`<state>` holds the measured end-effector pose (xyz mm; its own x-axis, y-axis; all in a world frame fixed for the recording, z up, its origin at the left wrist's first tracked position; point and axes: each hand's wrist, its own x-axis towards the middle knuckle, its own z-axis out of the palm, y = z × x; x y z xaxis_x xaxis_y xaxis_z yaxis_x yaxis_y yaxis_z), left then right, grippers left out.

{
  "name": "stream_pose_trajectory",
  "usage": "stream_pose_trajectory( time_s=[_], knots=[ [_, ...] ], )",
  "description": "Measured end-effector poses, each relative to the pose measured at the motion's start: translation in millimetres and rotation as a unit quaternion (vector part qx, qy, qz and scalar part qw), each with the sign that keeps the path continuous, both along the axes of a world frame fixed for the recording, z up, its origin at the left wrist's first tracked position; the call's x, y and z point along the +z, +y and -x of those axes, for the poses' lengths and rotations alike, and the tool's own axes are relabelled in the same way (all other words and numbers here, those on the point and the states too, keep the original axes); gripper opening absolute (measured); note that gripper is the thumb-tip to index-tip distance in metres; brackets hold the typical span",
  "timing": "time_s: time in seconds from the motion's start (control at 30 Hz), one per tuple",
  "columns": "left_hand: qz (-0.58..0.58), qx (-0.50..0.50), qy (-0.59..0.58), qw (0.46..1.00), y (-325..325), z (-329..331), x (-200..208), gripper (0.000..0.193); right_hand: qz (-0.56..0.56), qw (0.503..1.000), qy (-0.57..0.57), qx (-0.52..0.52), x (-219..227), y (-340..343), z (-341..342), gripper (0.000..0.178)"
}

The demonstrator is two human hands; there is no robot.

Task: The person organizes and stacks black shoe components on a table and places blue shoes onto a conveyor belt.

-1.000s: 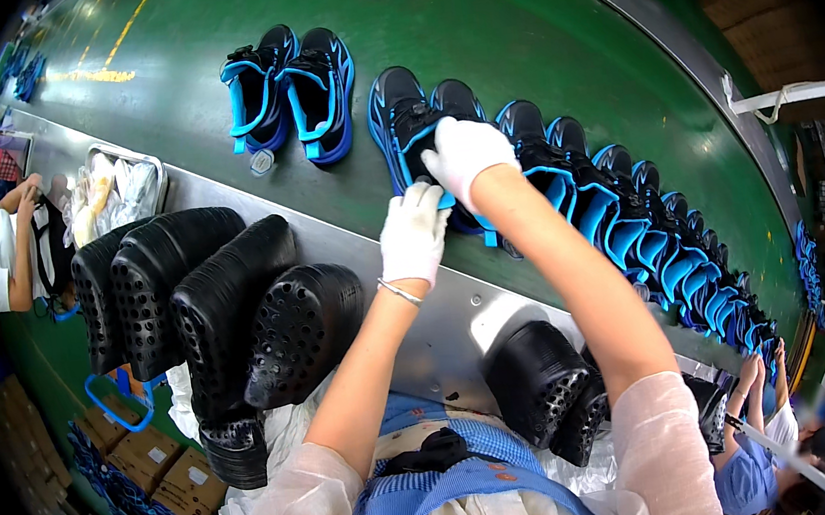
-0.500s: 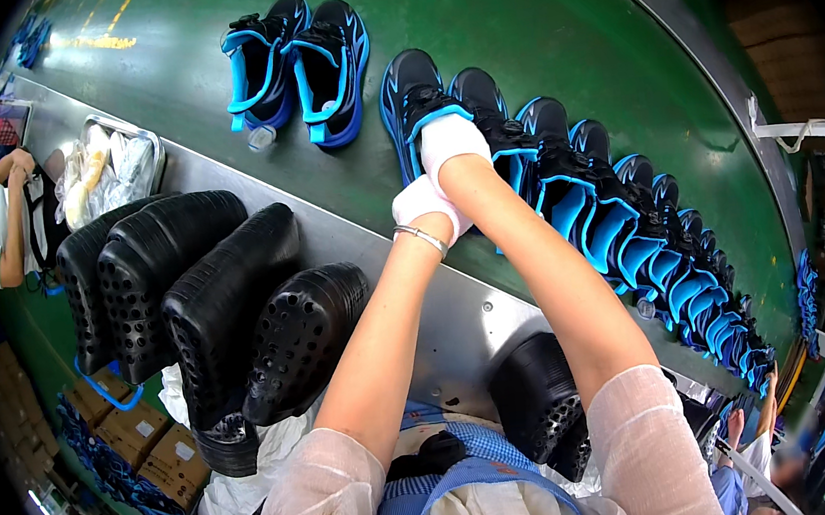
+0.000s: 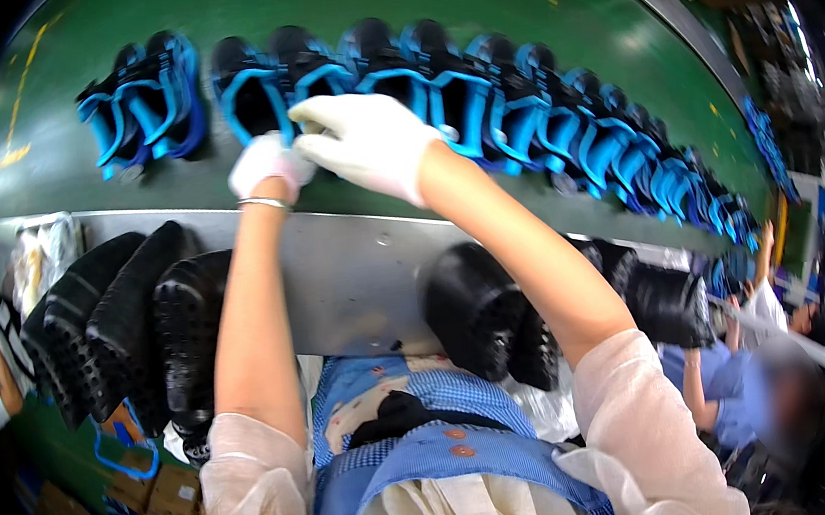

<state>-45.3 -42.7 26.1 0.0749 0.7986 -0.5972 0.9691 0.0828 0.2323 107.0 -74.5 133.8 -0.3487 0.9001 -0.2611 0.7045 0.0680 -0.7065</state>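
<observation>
White gloves cover both of my hands. My left hand (image 3: 268, 166) is closed at the heel of a black and blue sneaker (image 3: 250, 96), hiding its heel tab; motion blurs the fingers. Beside it, my right hand (image 3: 365, 140) has its thumb and fingers curved apart, with nothing visible between them. That hand is over the heel end of a neighbouring sneaker (image 3: 296, 54) and covers part of it. A pair of matching sneakers (image 3: 158, 88) stands to the left. Many more stand in a row of sneakers (image 3: 518, 111) curving away to the right, their openings toward me.
The sneakers stand on a green surface (image 3: 325, 0) with a metal ledge (image 3: 334, 276) along its near side. Black boot-like shapes with holed soles (image 3: 120, 298) crowd the left; more black boot-like shapes (image 3: 472, 296) lie right of centre. People (image 3: 735, 364) are at the right and far left.
The view has turned, so the sneakers and boots appear shifted left. My right hand has come out of a sneaker's opening and moved right, its fingers parting. My left hand stays low at a heel.
</observation>
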Motion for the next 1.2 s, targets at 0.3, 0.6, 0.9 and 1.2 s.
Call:
stream_pose_trajectory(
  time_s=[0.3, 0.6, 0.9, 1.2],
  knots=[
    [-0.435, -0.041, -0.170, 0.884, -88, -14, 48, 0.037, -0.078, 0.937, -0.128, -0.315, 87, -291, -164, 0.018],
    [-0.214, -0.010, -0.262, 0.941, -186, -63, 63, 0.039, -0.021, 0.972, -0.139, -0.189, 54, -374, -147, 0.067],
    [-0.156, -0.021, -0.294, 0.943, -211, -83, 81, 0.035, -0.065, 0.983, -0.103, -0.134, 51, -368, -161, 0.058],
    [0.377, 0.189, -0.650, 0.632, -220, -96, 141, 0.051, -0.106, 0.991, 0.021, -0.082, 107, -302, -133, 0.066]
  ],
)
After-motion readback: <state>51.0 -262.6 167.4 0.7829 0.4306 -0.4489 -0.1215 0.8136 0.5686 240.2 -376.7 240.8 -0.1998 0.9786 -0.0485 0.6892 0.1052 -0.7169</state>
